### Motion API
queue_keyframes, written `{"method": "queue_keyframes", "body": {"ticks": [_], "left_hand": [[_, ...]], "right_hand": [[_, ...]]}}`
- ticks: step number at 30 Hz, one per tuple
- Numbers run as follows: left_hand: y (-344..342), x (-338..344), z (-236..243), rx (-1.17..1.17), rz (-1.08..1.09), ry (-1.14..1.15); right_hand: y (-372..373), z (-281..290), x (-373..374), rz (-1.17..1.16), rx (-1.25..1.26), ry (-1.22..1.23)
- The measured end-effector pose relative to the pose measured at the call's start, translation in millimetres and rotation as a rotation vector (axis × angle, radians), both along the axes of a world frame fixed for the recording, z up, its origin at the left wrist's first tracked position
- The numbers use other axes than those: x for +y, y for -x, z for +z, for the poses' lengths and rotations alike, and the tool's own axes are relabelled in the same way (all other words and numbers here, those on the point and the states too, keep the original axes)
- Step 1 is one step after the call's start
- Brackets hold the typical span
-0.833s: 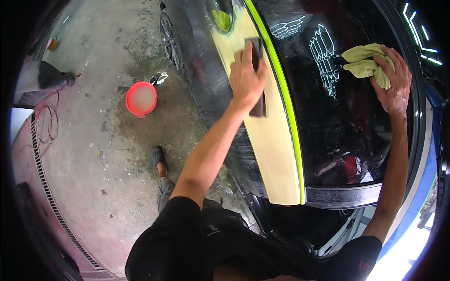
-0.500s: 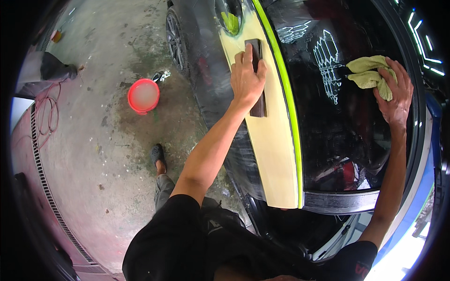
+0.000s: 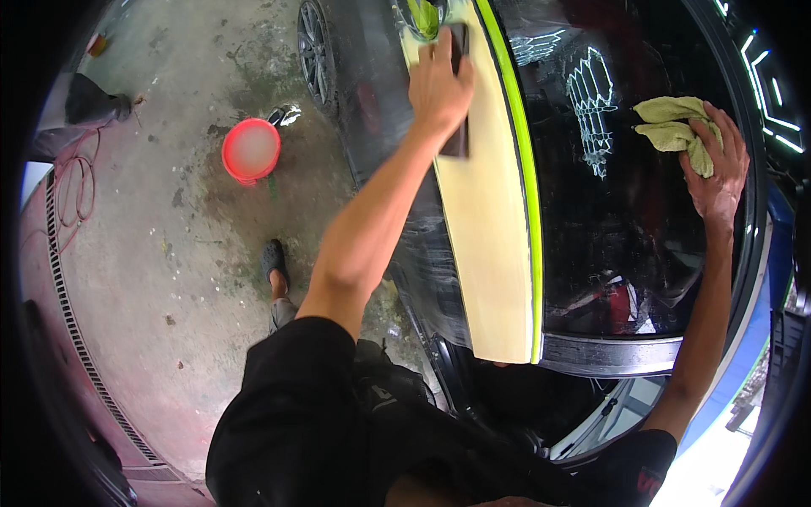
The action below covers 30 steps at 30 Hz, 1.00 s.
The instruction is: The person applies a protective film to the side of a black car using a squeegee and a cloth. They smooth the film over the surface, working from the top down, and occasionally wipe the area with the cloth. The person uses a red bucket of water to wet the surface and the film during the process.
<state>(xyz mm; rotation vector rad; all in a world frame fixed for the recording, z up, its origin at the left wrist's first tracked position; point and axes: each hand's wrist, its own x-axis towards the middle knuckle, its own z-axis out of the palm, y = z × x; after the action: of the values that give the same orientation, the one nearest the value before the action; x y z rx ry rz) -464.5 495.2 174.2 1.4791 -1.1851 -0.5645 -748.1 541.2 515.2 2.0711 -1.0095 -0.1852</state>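
My left hand (image 3: 440, 91) is wrapped over a long dark sanding block (image 3: 457, 139), which lies along a pale yellow, filler-coated car body panel (image 3: 490, 245). Bright green masking tape (image 3: 522, 144) edges the panel on its right side. Green tape (image 3: 422, 19) also covers a recess at the panel's far end, just beyond the block. On the right, my right hand (image 3: 718, 165) grips a folded yellow-green cloth (image 3: 676, 127) against the dark glass (image 3: 617, 237). Its palm side is hidden.
A red bucket (image 3: 251, 150) of cloudy liquid stands on the wet concrete floor (image 3: 186, 279) to the left. A car wheel (image 3: 316, 55) shows beyond it. Farther left are a pink hose (image 3: 80, 190) and a long floor drain (image 3: 74, 325). One shoe (image 3: 274, 258) is below the bucket.
My left hand and the sanding block have slid away from me along the panel, toward the taped recess. My right hand stays on the cloth, in nearly the same place.
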Motion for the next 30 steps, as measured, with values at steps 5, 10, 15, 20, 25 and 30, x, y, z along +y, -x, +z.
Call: {"method": "queue_keyframes", "body": {"ticks": [5, 10, 15, 20, 25, 30], "left_hand": [[27.7, 64.5, -39.0, -0.055, -0.088, 0.175], [4.6, 35.9, -31.5, -0.024, -0.041, 0.105], [37.9, 88.6, -45.0, 0.024, -0.071, 0.114], [0.9, 34.1, -30.0, -0.001, -0.009, 0.058], [74.0, 151.8, -30.7, 0.101, -0.128, 0.146], [7.1, 13.6, 5.0, 0.024, -0.024, 0.042]], "right_hand": [[1.1, 16.5, 5.0, -0.057, 0.054, 0.017], [8.5, 9.6, -3.3, -0.005, 0.050, 0.013], [11.3, 12.0, -2.0, -0.002, 0.075, 0.024], [11.7, 10.7, -1.3, -0.018, 0.083, 0.044], [13.4, 8.8, -1.8, 0.040, 0.052, 0.012], [12.4, 15.9, -9.4, 0.098, 0.034, 0.013]]}}
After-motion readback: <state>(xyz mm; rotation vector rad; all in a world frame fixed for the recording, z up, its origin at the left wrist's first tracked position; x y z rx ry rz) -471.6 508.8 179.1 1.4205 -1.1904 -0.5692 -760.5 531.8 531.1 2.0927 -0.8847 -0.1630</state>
